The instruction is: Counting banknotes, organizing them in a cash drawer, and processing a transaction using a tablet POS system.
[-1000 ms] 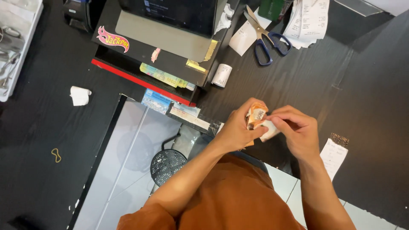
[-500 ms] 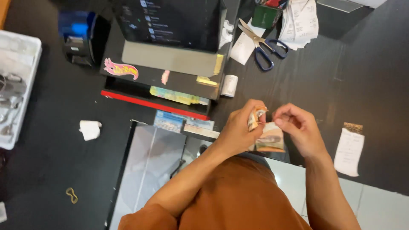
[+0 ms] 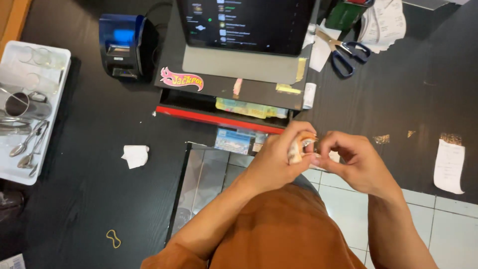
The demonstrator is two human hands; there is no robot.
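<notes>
Pinching a folded paper wad [image 3: 298,148], both hands' fingers [image 3: 326,149].

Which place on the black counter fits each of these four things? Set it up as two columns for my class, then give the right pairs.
Things:
1. scissors
2. rubber band
3. crumpled tissue
4. spoons

Places:
A. in the white tray at the far left
B. at the top, right of the screen
C. near the bottom edge, left of the person's arm
D. on the counter between the tray and the glass panel

Pairs: 1-B, 2-C, 3-D, 4-A
</notes>
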